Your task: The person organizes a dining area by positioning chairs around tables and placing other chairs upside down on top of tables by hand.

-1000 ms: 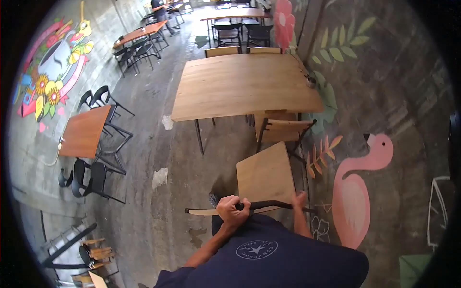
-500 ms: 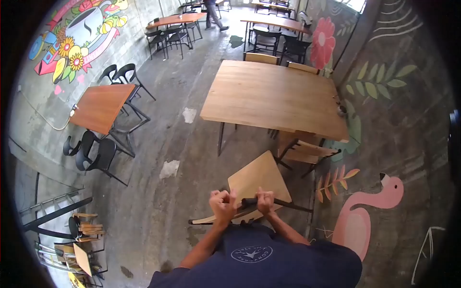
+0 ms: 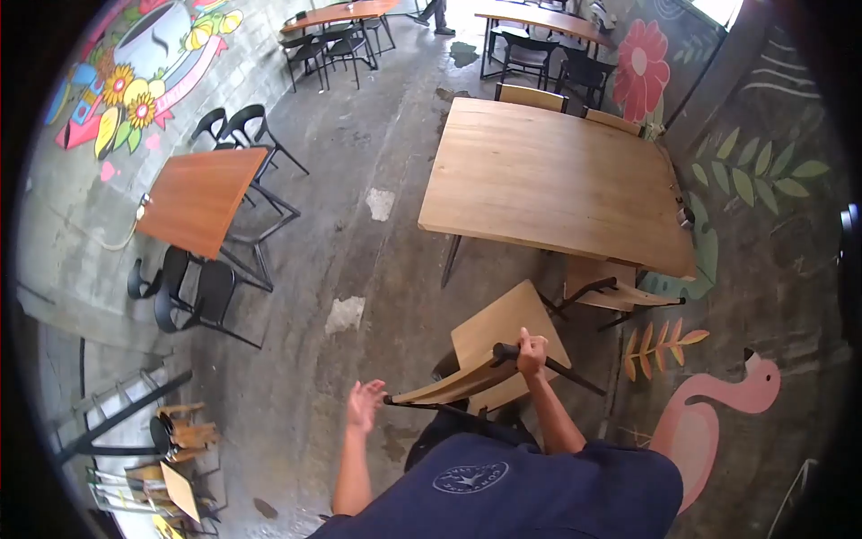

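Observation:
Right in front of my body stands a wooden chair with a light seat, black metal legs and a curved wooden backrest turned towards me. My right hand is closed at the black post on the right end of that backrest, with the thumb pointing up. At the other end, my left hand is open just left of the backrest's black tip, fingers spread, holding nothing. Part of the chair's lower frame is hidden by my shirt and legs.
A large light wooden table stands ahead, with another wooden chair tucked at its near right side. An orange-brown table with black chairs is to the left. Stacked furniture lies lower left; a painted wall is right.
My hands were closed and near each other over the chair; now my left hand has moved out left and opened. My right hand is at the backrest's right post. The view has shifted.

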Available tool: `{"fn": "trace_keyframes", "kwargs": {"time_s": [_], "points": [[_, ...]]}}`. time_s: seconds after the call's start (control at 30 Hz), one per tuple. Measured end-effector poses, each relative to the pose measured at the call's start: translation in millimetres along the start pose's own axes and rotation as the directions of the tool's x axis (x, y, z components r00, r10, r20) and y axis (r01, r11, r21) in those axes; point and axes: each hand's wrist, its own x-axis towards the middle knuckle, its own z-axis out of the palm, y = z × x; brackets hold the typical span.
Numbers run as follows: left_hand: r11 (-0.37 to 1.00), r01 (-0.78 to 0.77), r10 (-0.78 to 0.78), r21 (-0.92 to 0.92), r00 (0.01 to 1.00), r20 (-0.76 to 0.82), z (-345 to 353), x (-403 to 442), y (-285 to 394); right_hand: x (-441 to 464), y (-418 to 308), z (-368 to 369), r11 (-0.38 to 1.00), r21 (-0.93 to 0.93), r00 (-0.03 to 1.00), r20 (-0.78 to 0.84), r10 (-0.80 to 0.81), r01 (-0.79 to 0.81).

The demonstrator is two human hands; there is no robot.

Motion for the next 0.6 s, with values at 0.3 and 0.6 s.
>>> {"fn": "trace_keyframes", "kwargs": {"time_s": [0.3,0.6], "points": [[0.942,-0.128,0.179,-0.311,0.974,0.141,79.5,67.6,3.3,24.1,-14.7,-4.3,0.975,0.216,0.997,-0.046,0.060,-0.049],[0.948,-0.207,0.254,-0.243,0.950,0.182,130.5,82.0,79.0,30.5,-1.9,-14.7,0.843,0.533,0.987,-0.088,0.138,-0.071]]}}
